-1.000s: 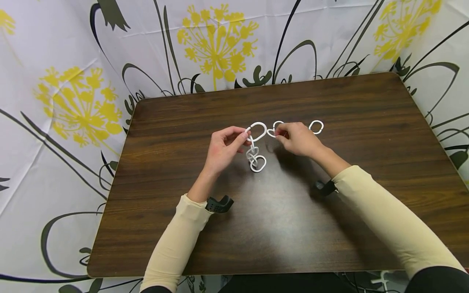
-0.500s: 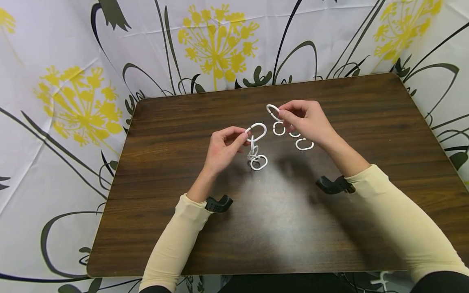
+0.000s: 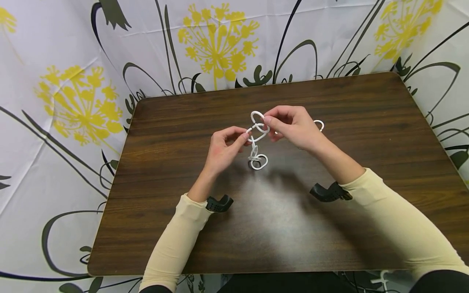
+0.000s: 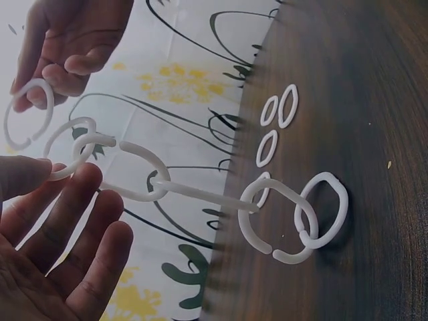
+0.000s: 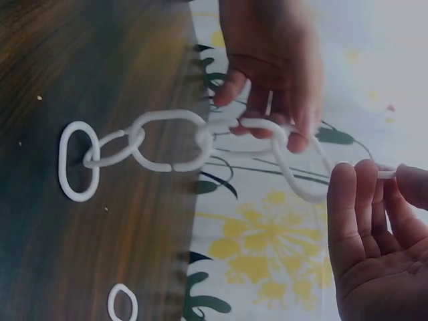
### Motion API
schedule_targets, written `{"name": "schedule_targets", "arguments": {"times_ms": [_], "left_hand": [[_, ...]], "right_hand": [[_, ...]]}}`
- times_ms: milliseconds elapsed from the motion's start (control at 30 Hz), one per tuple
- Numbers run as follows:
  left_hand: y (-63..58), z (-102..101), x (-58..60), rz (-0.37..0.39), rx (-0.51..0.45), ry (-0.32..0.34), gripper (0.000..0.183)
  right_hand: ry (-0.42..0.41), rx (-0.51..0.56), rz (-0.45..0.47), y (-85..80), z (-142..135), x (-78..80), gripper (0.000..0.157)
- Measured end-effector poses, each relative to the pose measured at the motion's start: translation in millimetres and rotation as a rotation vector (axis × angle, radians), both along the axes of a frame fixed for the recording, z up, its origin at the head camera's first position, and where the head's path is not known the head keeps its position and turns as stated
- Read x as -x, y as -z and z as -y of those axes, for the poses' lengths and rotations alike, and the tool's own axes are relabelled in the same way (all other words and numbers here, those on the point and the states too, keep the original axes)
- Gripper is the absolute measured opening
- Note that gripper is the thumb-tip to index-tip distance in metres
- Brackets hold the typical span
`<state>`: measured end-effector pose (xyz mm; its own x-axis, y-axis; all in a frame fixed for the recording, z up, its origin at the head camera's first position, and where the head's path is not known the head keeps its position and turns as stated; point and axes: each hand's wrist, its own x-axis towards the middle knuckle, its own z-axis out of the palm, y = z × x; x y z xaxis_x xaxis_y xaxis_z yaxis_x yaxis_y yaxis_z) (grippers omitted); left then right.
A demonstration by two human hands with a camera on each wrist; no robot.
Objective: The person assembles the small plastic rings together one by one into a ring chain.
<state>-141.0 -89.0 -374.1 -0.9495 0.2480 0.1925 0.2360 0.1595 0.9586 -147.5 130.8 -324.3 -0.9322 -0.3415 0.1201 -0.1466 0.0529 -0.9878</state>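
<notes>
Chain [image 4: 207, 198] pinched by end link [image 4: 79, 121] in left grip [image 3: 226, 148]; loose link [image 4: 48, 114] pinched in right grip [image 3: 293, 128]; best threaded gap-first, squarely, with end link held steady

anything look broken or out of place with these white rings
Nothing looks broken. Several links of the white chain have a small gap, but as it repeats, it is probably their design. Mildly odd: a few tiny pale specks on the table in the wrist views, too small to identify.
</notes>
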Motion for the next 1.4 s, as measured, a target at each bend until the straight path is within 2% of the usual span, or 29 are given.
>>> {"name": "schedule_targets", "arguments": {"times_ms": [267, 533, 733, 933, 1100, 1267, 1333, 1400], "left_hand": [[6.0, 0.7, 2.5, -0.021, -0.009, -0.003, 0.017], [6.0, 0.6, 2.0, -0.043, 0.010, -0.004, 0.015], [6.7, 0.4, 2.7, -0.092, 0.037, -0.007, 0.015], [8.7, -0.4, 2.8, -0.113, 0.074, -0.018, 0.013], [6.6, -1.3, 1.2, -0.099, 0.077, -0.014, 0.012], [-12.0, -3.5, -8.3, -0.082, 0.064, -0.003, 0.013], [-9.4, -2.1, -7.7, -0.076, 0.060, -0.004, 0.014], [-0.9, 0.0, -3.3, -0.074, 0.068, -0.007, 0.014]], "right_hand": [[-0.021, -0.047, 0.031, 8.1, 8.0, -0.9, 0.021], [-0.037, -0.092, -0.002, 8.9, 11.1, -2.6, 0.021], [-0.036, -0.171, -0.085, 10.3, 12.6, -0.9, 0.021], [0.019, -0.254, -0.168, 13.1, 11.7, 0.0, 0.016], [0.087, -0.241, -0.170, 17.1, 7.8, 3.2, 0.018], [0.143, -0.174, -0.124, 18.9, 3.5, 6.4, 0.021], [0.157, -0.153, -0.106, 19.1, 2.3, 7.0, 0.022], [0.163, -0.133, -0.094, 19.5, 1.2, 7.5, 0.021]]}}
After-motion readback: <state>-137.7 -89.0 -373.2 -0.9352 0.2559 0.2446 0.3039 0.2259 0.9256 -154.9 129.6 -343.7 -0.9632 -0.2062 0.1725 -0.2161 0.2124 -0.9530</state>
